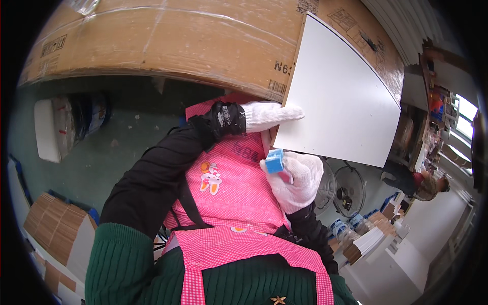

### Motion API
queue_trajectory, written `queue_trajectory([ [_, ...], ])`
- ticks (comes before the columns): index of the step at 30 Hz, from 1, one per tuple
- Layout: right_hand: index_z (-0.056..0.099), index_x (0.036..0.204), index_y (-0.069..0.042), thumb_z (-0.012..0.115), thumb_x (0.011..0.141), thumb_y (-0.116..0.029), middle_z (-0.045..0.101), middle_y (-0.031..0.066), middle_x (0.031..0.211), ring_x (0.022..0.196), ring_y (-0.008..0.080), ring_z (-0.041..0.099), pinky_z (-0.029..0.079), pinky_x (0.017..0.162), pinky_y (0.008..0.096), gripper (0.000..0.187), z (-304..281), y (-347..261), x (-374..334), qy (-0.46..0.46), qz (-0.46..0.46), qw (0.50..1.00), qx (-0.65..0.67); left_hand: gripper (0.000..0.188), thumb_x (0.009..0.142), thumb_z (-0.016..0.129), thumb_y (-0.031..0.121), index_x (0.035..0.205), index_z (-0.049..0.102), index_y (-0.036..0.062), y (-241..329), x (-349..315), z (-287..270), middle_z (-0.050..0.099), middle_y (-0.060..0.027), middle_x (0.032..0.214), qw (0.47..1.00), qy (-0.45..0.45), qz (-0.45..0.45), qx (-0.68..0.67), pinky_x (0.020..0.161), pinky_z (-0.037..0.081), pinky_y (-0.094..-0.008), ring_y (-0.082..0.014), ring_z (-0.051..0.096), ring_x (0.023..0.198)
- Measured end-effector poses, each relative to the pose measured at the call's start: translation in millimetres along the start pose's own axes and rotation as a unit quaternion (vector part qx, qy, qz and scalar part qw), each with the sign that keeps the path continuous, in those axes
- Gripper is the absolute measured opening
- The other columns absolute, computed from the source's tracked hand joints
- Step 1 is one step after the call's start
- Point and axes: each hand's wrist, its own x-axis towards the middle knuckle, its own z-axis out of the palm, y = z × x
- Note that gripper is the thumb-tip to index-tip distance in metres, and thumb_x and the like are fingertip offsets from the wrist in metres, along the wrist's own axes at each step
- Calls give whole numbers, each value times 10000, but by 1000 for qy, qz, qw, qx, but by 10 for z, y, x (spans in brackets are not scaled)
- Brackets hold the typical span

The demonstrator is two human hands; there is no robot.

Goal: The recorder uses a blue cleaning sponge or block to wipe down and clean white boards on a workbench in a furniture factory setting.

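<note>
A flat white panel with a thin brown edge lies over a large cardboard box and juts past its near side. My left hand, in a white knit glove, grips the panel's near left edge, one digit stretched over the top face; the fingers underneath are mostly hidden. Just below the panel's near edge, my right hand, gloved likewise, is closed around a small blue block-like piece. A bit of pink shows beside the block, between my fingers. What kind of thing it is cannot be made out.
The big film-wrapped cardboard box spans the far side. Left on the green floor lies a water jug with a white end. Stacked cardboard sits at lower left. A round fan and another person are to the right.
</note>
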Motion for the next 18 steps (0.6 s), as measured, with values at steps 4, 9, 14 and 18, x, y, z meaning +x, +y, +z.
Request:
queue_trajectory([
  [4,640,726,-69,827,695,-28,538,46,575,507,207,549,409,505,309,193,8,-17,45,29,23,999,21,594,1016,486,536,1168,643,-16,142,-37,-20,723,-151,959,998,-16,-18,52,640,600,-296,-210,729,764],
  [9,658,814,-73,845,679,-23,561,34,587,526,212,561,412,514,308,236,-8,44,-47,26,-12,999,19,572,1022,489,517,1174,637,-14,-14,9,3,723,-138,981,999,13,11,28,627,605,-300,-197,727,787],
  [14,649,863,-95,855,680,-5,642,51,703,566,230,592,451,546,319,290,-75,19,46,-7,18,1000,21,565,1025,498,508,1202,632,-12,54,-27,-16,715,-138,1049,996,-44,-64,-48,679,597,-299,-179,714,844],
  [18,621,1007,-108,868,659,2,689,64,879,734,244,638,487,643,350,440,6,48,-21,37,-30,999,10,565,1041,474,493,1238,619,-17,38,14,-13,710,-133,1081,998,-16,-6,55,779,576,-304,-164,686,932],
])
